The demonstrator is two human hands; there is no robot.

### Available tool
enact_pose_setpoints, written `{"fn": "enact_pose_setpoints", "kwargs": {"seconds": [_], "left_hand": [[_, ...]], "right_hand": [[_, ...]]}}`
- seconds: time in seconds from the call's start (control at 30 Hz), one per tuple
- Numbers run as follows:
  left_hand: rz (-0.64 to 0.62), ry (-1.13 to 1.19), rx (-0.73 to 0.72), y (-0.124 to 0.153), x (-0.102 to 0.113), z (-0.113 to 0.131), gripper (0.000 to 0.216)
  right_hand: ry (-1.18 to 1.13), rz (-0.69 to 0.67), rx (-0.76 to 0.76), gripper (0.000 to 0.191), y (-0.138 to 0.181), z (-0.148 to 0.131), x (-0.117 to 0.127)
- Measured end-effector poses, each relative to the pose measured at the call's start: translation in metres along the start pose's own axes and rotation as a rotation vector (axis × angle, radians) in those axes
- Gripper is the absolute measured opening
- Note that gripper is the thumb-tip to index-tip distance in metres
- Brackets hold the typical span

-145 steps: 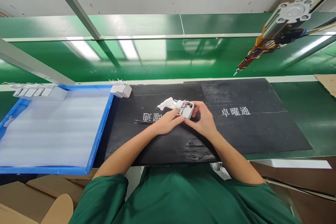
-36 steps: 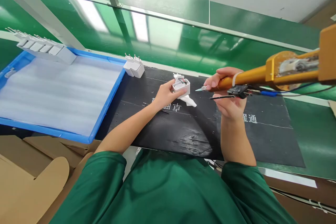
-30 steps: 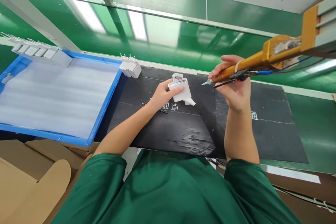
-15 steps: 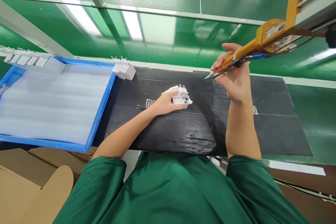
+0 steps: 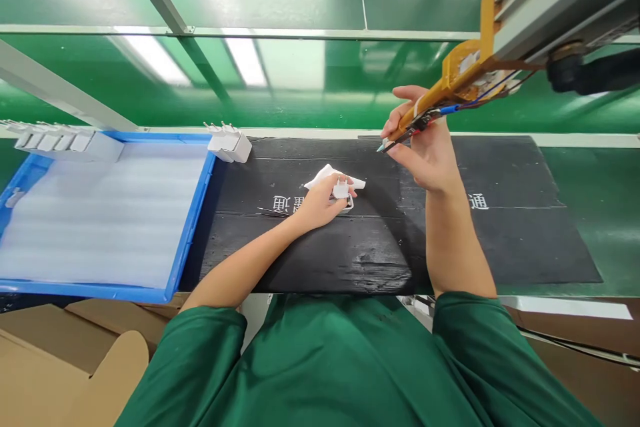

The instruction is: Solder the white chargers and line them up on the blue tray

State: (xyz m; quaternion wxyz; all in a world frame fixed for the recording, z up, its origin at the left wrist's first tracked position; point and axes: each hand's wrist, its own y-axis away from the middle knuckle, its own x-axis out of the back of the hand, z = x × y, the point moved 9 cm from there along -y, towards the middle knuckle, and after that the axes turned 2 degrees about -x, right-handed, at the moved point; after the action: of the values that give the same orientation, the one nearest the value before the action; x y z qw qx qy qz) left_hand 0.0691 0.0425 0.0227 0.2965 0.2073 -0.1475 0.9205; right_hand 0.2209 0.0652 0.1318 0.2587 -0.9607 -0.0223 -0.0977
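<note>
My left hand is closed around a small white plug adapter and holds it down on the black mat, its two pins pointing up. A white scrap lies on the mat just behind it. My right hand is raised above the mat's far side, its fingers wrapped round the orange soldering tool that hangs from an overhead rail. The tool's tip points left, well clear of the adapter.
A blue tray lined with white foam lies at the left, with a row of several white adapters at its far edge. Two more adapters stand at the mat's far left corner. Cardboard boxes sit at the lower left. A green conveyor runs behind.
My left hand turned the adapter over and lowered it onto the mat. My right hand lifted the soldering tool up and away from it.
</note>
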Motion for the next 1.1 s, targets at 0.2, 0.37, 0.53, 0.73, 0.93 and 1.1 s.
{"fn": "enact_pose_setpoints", "kwargs": {"seconds": [0.2, 0.37, 0.53, 0.73, 0.93, 1.1], "left_hand": [[-0.179, -0.275, -0.130, 0.011, -0.002, 0.022, 0.057], [-0.190, -0.334, -0.156, 0.014, -0.002, 0.026, 0.040], [-0.122, -0.444, -0.125, 0.013, -0.016, 0.016, 0.033], [0.005, -0.415, -0.182, 0.013, -0.023, 0.024, 0.029], [0.000, -0.271, -0.077, 0.011, -0.024, 0.020, 0.022], [0.029, -0.477, -0.107, 0.013, -0.031, 0.019, 0.029]], "right_hand": [[-0.018, 0.062, -0.029, 0.056, 0.002, 0.008, 0.005], [-0.018, 0.040, -0.001, 0.059, 0.000, 0.011, 0.004], [-0.018, 0.041, -0.004, 0.064, 0.000, 0.011, 0.004], [0.097, -0.010, -0.042, 0.065, 0.004, 0.004, -0.002], [0.099, -0.018, -0.019, 0.049, 0.003, -0.004, -0.006], [0.090, -0.019, -0.028, 0.046, 0.002, -0.002, -0.006]]}}
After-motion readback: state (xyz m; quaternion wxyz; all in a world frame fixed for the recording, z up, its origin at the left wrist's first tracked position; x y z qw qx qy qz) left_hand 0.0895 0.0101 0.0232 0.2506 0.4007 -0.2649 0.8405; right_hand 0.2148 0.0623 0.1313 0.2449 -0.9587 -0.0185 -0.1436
